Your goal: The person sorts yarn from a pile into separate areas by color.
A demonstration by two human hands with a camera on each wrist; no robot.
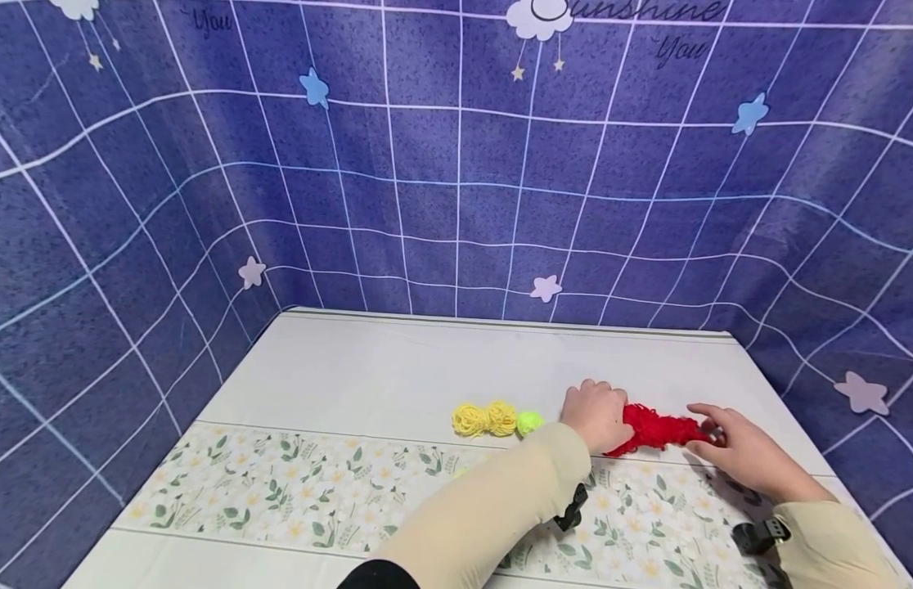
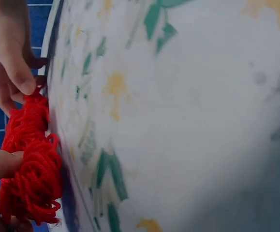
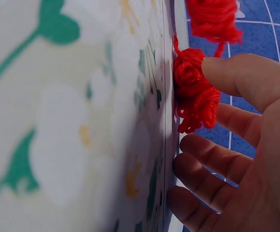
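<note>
A bundle of red yarn (image 1: 654, 429) lies lengthwise at the right side of the table, between the two hands. My left hand (image 1: 595, 415) grips its left end; in the left wrist view the thumb (image 2: 4, 163) presses on the loops and fingertips show underneath. At the other end, my right hand (image 1: 744, 451) pinches the yarn. From the right wrist, its thumb tip touches the red strands (image 3: 194, 72), the index finger passes behind them, and the remaining fingers are spread below.
Left of the left hand lie a yellow yarn bundle (image 1: 484, 419) and a small neon-green ball (image 1: 530, 422). A flowered strip (image 1: 294, 483) crosses the white table (image 1: 383, 352). Blue gridded cloth (image 1: 427, 204) hangs behind and at both sides. The left forearm covers part of the table.
</note>
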